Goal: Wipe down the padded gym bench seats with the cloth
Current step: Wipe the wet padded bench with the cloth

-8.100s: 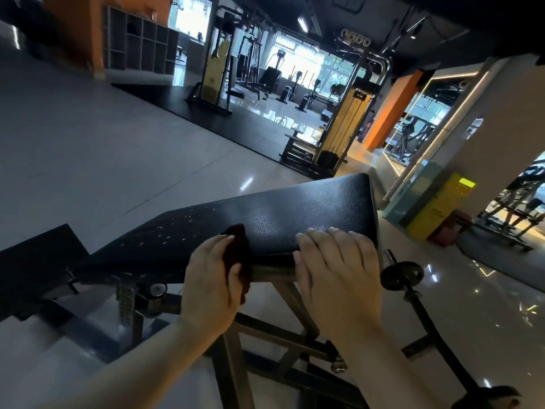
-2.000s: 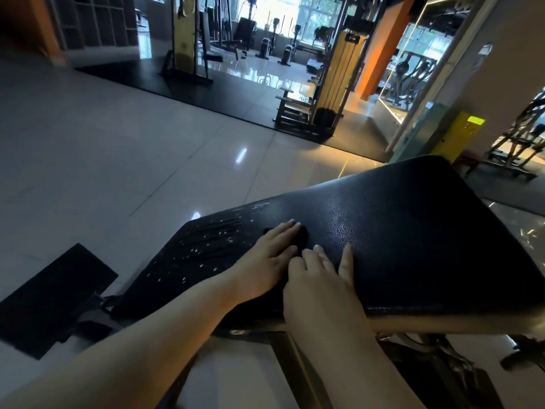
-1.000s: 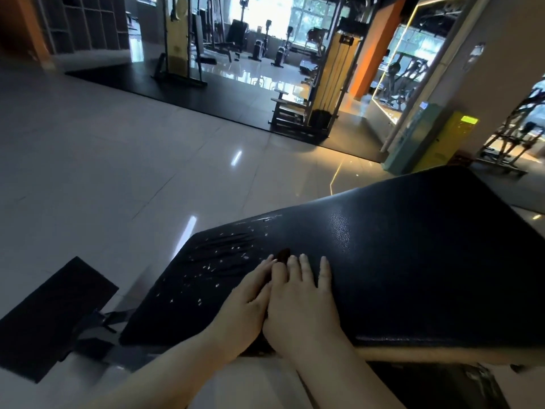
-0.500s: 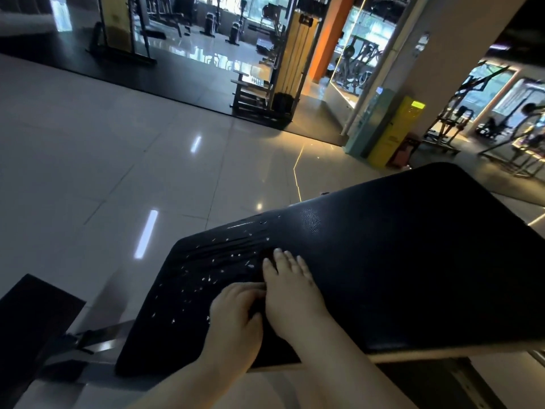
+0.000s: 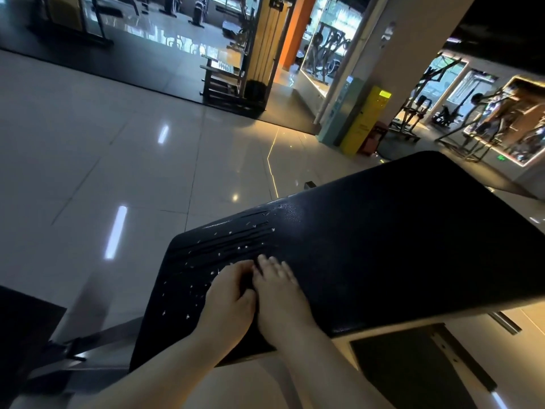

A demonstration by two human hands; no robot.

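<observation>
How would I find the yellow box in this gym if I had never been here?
Look to the big pale pillar on the right side of the room, past the black bench pad. At its foot stand a tall teal cabinet, the yellow box and a small red box. The yellow one is in the middle, with a bright greenish top.

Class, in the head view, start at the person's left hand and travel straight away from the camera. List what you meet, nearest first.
left hand → white-flecked patch of the black bench pad → glossy tiled floor → weight-stack machine
</observation>
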